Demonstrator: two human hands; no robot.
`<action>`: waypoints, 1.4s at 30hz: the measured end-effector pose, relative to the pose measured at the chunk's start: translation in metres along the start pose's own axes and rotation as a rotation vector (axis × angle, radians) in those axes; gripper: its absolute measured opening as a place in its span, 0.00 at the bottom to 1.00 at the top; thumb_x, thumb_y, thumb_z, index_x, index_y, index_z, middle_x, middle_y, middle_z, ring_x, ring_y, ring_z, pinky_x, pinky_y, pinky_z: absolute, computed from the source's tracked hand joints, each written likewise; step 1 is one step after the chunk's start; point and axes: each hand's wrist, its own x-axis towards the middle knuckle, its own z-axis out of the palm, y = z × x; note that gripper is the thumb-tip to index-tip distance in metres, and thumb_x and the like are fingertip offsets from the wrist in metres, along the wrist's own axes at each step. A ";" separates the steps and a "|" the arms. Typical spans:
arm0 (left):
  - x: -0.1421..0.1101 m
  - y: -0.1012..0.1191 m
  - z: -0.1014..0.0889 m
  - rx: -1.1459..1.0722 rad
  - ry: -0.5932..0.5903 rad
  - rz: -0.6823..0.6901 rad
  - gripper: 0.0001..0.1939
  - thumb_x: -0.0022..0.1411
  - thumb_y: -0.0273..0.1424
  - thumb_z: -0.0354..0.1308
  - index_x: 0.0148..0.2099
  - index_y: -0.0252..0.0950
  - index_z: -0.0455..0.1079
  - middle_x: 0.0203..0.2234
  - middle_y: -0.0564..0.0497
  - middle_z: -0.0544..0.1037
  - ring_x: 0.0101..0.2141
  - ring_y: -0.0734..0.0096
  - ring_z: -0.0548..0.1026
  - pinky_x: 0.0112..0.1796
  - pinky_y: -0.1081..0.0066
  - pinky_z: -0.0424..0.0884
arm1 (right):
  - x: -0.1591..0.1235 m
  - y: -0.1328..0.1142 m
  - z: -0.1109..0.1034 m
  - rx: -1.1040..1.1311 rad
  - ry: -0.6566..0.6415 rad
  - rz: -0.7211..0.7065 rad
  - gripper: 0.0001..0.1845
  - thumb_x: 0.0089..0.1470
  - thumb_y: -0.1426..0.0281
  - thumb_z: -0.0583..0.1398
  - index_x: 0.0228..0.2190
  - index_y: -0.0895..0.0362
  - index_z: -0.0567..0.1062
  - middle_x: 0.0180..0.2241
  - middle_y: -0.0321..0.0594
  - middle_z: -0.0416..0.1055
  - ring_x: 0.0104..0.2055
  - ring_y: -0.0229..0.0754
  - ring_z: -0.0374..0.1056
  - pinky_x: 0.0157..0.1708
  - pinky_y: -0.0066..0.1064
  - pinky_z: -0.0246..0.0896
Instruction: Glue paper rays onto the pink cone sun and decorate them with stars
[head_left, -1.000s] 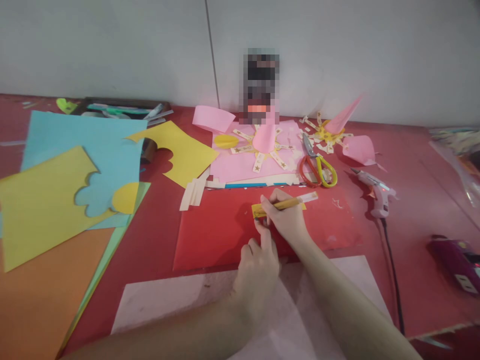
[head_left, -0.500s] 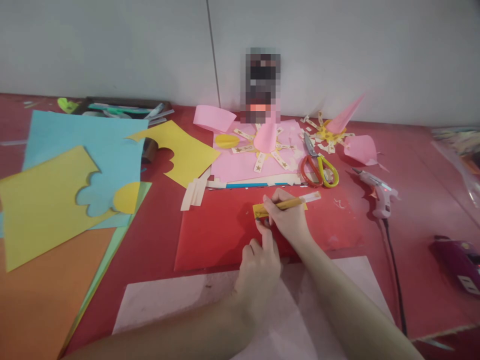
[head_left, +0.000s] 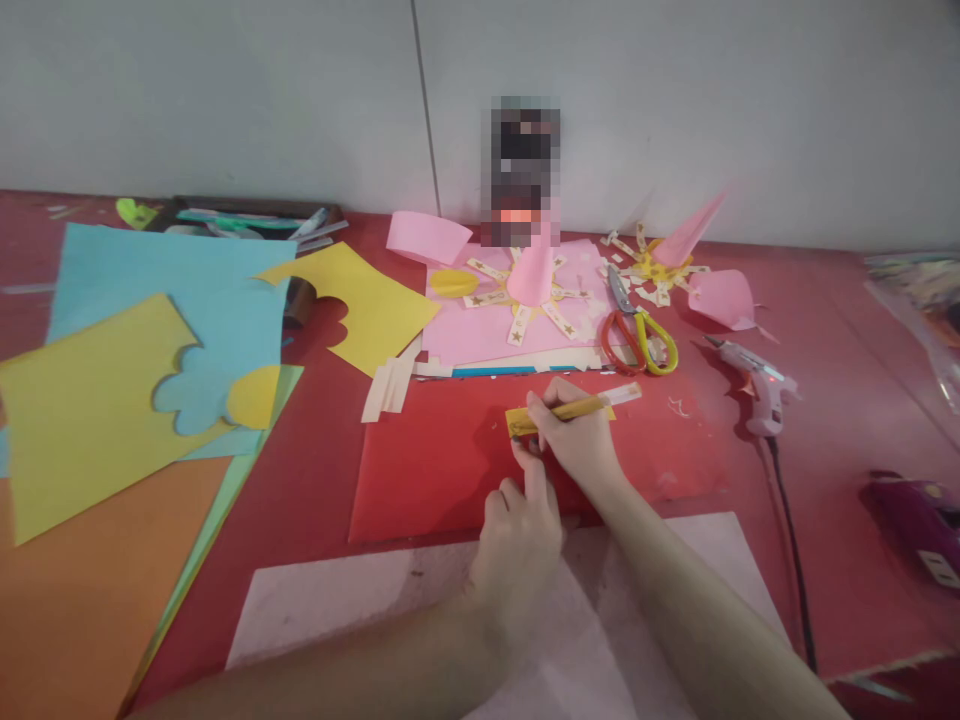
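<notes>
In the head view, my right hand (head_left: 583,448) is closed around a pen (head_left: 581,408) with a yellow barrel and a clear end. Its tip is over a small yellow paper strip (head_left: 516,416), which has dark marks near its left end. My left hand (head_left: 521,525) has its index finger stretched to the strip's lower edge, holding it down, while the other fingers are curled in. Part of the strip is hidden under my right hand. The strip rests on a flat red sheet (head_left: 427,470).
Beyond the red sheet lie scissors (head_left: 630,340) and pink paper cones (head_left: 531,275) with rayed bases. A glue gun (head_left: 761,385) with its cord is at right, near a purple device (head_left: 915,520). Blue paper (head_left: 172,270), yellow paper (head_left: 90,420) and orange paper (head_left: 97,590) overlap at left.
Both hands stay in nearly the same place. The pen shows only a tiny shift over the left end of the strip, and the view moves slightly.
</notes>
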 end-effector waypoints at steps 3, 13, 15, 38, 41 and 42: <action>0.000 0.000 0.001 0.007 -0.005 -0.001 0.18 0.56 0.25 0.54 0.49 0.25 0.69 0.48 0.31 0.70 0.22 0.74 0.67 0.22 0.70 0.65 | 0.000 0.000 0.000 0.043 -0.018 0.016 0.18 0.50 0.64 0.55 0.16 0.54 0.55 0.11 0.25 0.54 0.13 0.32 0.58 0.15 0.24 0.52; -0.001 0.001 0.002 0.057 -0.008 0.011 0.17 0.57 0.26 0.53 0.48 0.26 0.70 0.47 0.32 0.70 0.21 0.73 0.67 0.22 0.70 0.65 | 0.000 -0.001 0.000 0.029 -0.004 0.005 0.18 0.50 0.64 0.56 0.16 0.54 0.55 0.10 0.25 0.55 0.12 0.31 0.57 0.14 0.24 0.53; -0.001 0.001 0.002 0.056 -0.008 0.013 0.17 0.56 0.26 0.53 0.48 0.25 0.70 0.47 0.32 0.70 0.21 0.74 0.67 0.22 0.70 0.65 | 0.000 -0.001 0.000 0.046 -0.023 0.003 0.17 0.50 0.64 0.56 0.16 0.54 0.56 0.11 0.26 0.55 0.13 0.32 0.58 0.15 0.24 0.53; 0.000 0.001 0.001 0.089 -0.012 0.025 0.17 0.57 0.29 0.53 0.48 0.26 0.70 0.47 0.32 0.71 0.21 0.74 0.67 0.22 0.70 0.66 | 0.000 0.000 -0.001 -0.004 0.019 -0.013 0.17 0.50 0.65 0.55 0.16 0.54 0.54 0.12 0.25 0.51 0.13 0.30 0.53 0.16 0.24 0.51; 0.000 0.001 0.001 0.101 -0.023 0.022 0.17 0.57 0.27 0.53 0.48 0.27 0.71 0.47 0.33 0.71 0.21 0.75 0.67 0.22 0.71 0.66 | 0.000 0.001 -0.001 -0.034 0.028 -0.023 0.17 0.49 0.66 0.55 0.15 0.54 0.54 0.12 0.25 0.51 0.14 0.31 0.52 0.16 0.24 0.49; 0.000 0.001 0.001 0.102 -0.026 0.023 0.17 0.57 0.27 0.53 0.47 0.27 0.71 0.47 0.34 0.71 0.21 0.75 0.68 0.22 0.71 0.66 | 0.001 0.001 -0.001 -0.048 0.040 -0.027 0.17 0.49 0.67 0.55 0.15 0.54 0.54 0.12 0.25 0.50 0.14 0.31 0.51 0.16 0.24 0.49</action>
